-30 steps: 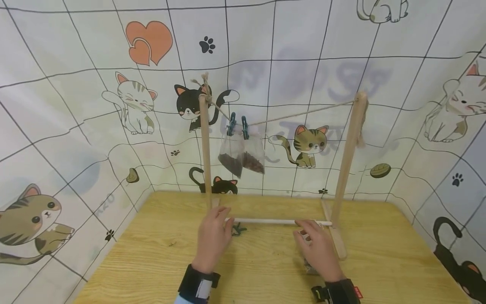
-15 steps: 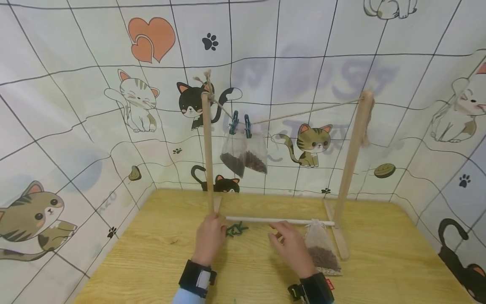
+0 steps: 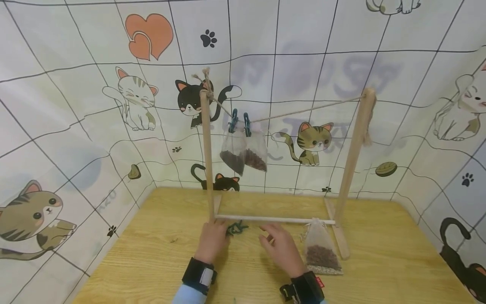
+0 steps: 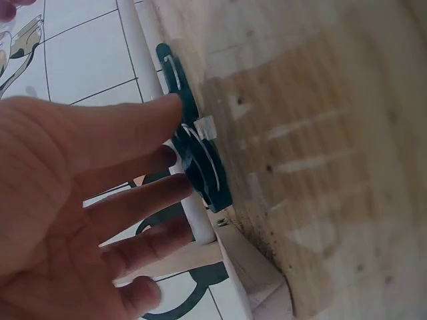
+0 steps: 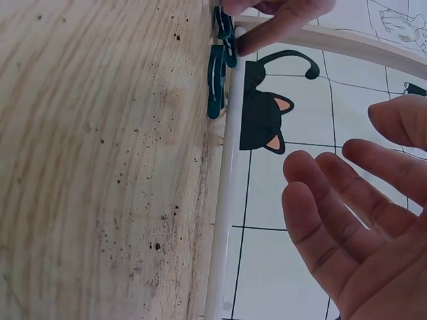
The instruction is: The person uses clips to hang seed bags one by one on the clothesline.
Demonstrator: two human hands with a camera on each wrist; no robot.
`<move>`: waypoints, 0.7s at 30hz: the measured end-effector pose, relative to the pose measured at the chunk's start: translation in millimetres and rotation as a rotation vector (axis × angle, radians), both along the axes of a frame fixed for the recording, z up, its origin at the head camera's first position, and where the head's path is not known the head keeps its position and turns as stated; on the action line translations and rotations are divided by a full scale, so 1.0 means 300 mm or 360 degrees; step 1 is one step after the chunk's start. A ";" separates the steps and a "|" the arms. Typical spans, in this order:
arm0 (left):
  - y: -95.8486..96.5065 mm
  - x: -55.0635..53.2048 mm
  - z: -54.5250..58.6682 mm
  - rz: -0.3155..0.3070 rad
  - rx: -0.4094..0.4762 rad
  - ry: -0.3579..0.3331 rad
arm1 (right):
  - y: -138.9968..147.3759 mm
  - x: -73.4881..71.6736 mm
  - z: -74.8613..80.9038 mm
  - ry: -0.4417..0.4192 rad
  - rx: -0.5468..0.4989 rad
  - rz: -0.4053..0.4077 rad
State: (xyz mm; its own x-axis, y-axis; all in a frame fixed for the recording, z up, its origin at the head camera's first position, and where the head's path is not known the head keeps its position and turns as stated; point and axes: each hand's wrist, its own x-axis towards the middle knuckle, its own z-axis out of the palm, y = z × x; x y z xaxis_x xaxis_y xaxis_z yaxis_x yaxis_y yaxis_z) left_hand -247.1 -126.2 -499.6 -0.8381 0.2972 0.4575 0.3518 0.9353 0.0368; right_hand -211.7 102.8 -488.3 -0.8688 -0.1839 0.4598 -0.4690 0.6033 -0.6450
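Several dark green clothespins point(image 3: 237, 228) lie on the wooden table in front of the white crossbar point(image 3: 265, 218). Beside them is my left hand point(image 3: 212, 242). In the left wrist view its thumb point(image 4: 143, 130) reaches over the clothespins point(image 4: 208, 170), with the fingers spread and loosely bent; whether the thumb touches them I cannot tell. My right hand point(image 3: 282, 249) hovers to their right, relaxed and holding nothing. A mesh bag point(image 3: 322, 255) with reddish-brown contents lies right of that hand, its gathered top at the crossbar.
Two mesh bags point(image 3: 255, 153) with dark contents hang by green clothespins from a rope point(image 3: 303, 111) that sags between two wooden posts point(image 3: 353, 160). The rack's foot point(image 3: 340, 242) rests on the table point(image 3: 125, 261). A cat-print cloth point(image 3: 296, 33) covers the walls.
My right hand has let go of the mesh bag by the crossbar and moved left. My left hand has lowered from the crossbar's left end to beside the clothespins.
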 end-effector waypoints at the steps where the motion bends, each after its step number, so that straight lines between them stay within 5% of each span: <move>1: 0.002 0.002 -0.002 0.0001 -0.0010 0.0004 | 0.000 0.001 0.001 -0.0011 0.0006 0.0001; 13: 0.018 0.007 -0.002 0.0065 0.0045 -0.0166 | 0.014 0.002 0.013 -0.0064 0.0011 -0.0013; 21: 0.015 0.021 0.013 0.0000 0.0286 -0.0293 | 0.028 0.001 0.017 -0.0059 0.0031 -0.0032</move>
